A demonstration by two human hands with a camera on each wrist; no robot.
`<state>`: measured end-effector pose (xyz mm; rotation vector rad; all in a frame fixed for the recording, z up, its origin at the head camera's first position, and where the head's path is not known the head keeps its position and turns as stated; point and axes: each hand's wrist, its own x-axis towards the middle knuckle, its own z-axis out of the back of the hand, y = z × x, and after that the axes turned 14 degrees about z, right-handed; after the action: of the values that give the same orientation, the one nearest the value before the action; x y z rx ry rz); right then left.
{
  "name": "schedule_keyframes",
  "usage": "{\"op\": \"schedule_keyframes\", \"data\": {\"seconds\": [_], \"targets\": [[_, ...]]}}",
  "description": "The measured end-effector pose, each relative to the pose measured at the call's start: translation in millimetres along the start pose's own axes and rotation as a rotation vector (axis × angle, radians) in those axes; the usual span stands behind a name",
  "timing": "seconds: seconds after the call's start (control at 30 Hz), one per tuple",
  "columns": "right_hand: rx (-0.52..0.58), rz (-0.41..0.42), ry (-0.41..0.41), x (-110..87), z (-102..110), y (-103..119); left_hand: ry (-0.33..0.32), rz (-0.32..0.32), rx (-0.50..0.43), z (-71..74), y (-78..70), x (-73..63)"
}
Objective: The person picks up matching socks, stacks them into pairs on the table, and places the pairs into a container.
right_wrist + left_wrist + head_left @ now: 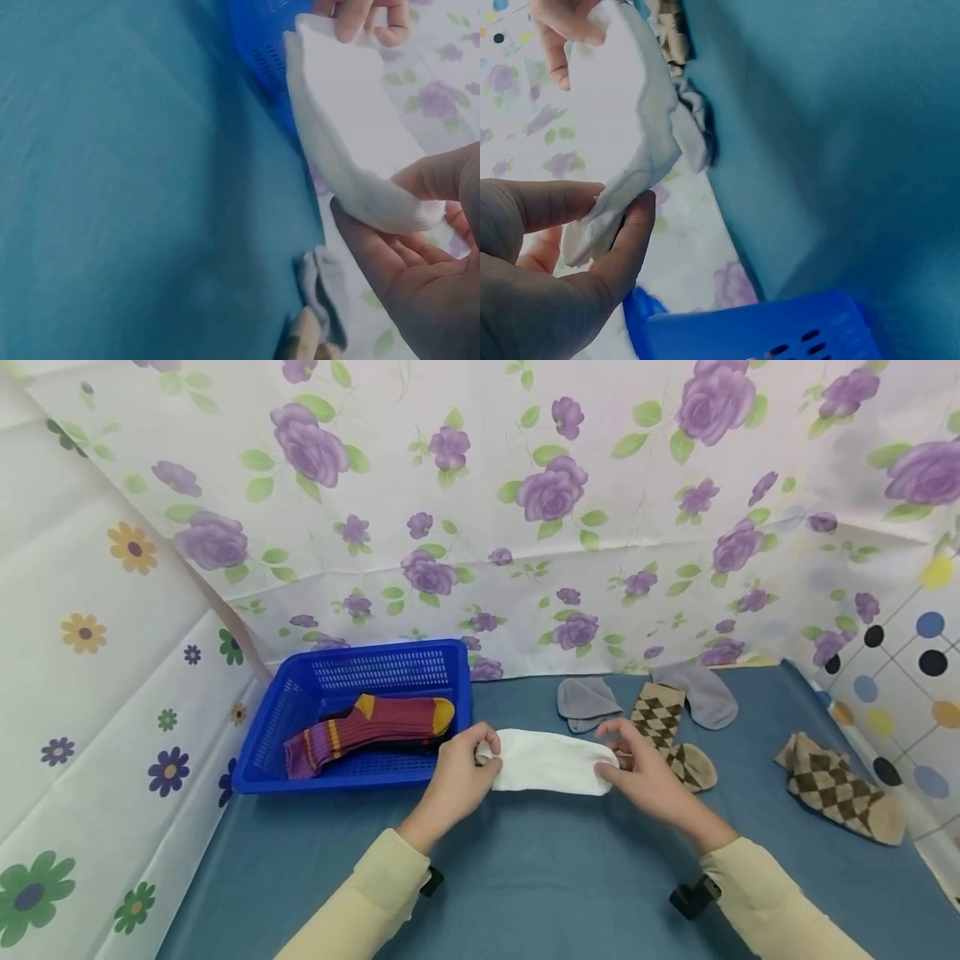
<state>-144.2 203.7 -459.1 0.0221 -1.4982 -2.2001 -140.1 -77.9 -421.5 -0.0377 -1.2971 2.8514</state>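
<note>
Stretched between both hands, a white sock [553, 762] hangs above the blue-grey table, folded into a flat band. My left hand [467, 770] pinches its left end between thumb and fingers; the left wrist view shows the same grip on the white sock [607, 112] up close. At the other end my right hand [647, 774] holds the cloth with the thumb on top, and in the right wrist view the fingers of the right hand [420, 255] lie beneath it. Just left of the left hand stands a blue basket [352, 787] with a maroon and yellow striped sock [375, 728] and something dark under it.
Behind the right hand lie a folded grey sock [587, 700], another grey sock [701, 693] and a brown argyle sock [660, 718]. A second argyle sock [840, 789] sits at the far right. Flowered sheets [480, 527] wall the table's back and sides.
</note>
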Motion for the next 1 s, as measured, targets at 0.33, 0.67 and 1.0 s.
{"op": "schedule_keyframes", "data": {"seconds": [0.33,0.67,1.0], "targets": [[-0.077,0.165,-0.066,26.8,-13,22,-0.080,0.028,-0.015,37.3,-2.9,9.1],[-0.263,0.206,-0.007,78.0,-51,55,-0.130,0.114,0.078,82.9,8.7,25.3],[-0.359,0.186,0.188,146.7,-96,92,-0.161,0.215,0.215,144.3,38.8,48.7]]}}
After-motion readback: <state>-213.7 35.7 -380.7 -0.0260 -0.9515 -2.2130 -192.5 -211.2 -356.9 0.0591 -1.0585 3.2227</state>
